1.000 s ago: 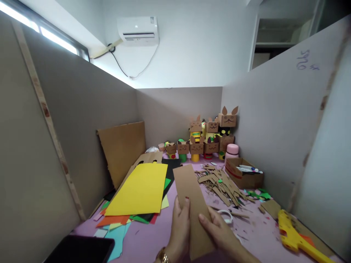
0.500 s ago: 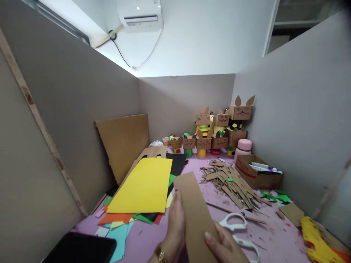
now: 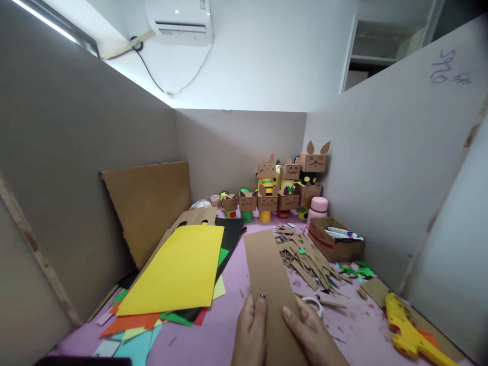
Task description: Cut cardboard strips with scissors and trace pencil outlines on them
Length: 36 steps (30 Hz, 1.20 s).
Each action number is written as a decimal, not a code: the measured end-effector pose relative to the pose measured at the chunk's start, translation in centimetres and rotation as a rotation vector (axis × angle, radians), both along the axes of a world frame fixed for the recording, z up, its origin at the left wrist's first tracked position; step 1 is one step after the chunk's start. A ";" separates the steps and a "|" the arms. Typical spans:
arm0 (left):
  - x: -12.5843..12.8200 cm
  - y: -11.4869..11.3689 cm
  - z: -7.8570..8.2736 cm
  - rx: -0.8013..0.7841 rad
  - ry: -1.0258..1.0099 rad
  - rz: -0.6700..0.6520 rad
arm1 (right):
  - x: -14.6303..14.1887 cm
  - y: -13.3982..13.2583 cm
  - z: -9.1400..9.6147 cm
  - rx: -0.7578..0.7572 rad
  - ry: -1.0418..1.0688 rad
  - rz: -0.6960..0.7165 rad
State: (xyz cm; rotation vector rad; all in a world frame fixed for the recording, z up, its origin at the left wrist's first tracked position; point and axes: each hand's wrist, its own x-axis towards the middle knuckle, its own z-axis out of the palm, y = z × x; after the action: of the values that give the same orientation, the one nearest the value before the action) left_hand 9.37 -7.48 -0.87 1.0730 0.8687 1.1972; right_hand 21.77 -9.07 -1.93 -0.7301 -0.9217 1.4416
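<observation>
A long flat strip of brown cardboard [image 3: 269,269] is held upright in front of me, its lower end out of the frame. My left hand [image 3: 249,328] grips its left edge, thumb lying on the front face. On the right edge, my right hand [image 3: 312,330] holds it the same way, with the thumb on the front and the fingers behind. White scissors [image 3: 312,303] lie on the table just beyond my right hand, mostly hidden by it.
Yellow paper [image 3: 173,269] tops coloured sheets at left. Cardboard scraps [image 3: 308,256] are heaped at right, before a box of pens [image 3: 335,241] and a pink bottle [image 3: 317,208]. Cardboard animal figures [image 3: 267,201] stand behind. A yellow glue gun [image 3: 407,330] lies at right.
My left hand has moved down the strip and its thumb now rests on the front. The view has turned right, bringing the glue gun further in, while the scissors are more covered.
</observation>
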 end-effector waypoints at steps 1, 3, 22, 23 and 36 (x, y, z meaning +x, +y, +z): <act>-0.3 0.2 0.5 0.021 0.029 0.038 | -0.1 -0.2 -0.1 -0.001 -0.005 0.039; -0.9 0.6 1.3 0.086 0.123 0.145 | -0.5 -0.7 -0.3 -0.007 -0.016 0.091; -4.4 3.9 1.1 0.096 0.066 0.367 | 1.1 -0.9 0.8 -0.303 0.061 0.252; -4.5 4.2 1.0 0.065 0.025 0.346 | 1.2 -0.9 0.7 -0.303 0.070 0.256; -4.1 3.3 2.7 -0.207 -0.276 0.224 | -1.5 -1.9 -1.5 -0.097 0.013 0.333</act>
State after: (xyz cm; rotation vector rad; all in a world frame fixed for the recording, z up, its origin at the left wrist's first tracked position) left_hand 5.30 -4.20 1.85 0.6381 0.8893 1.3705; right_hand 20.29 -10.95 -3.41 -0.6585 -1.0024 1.7918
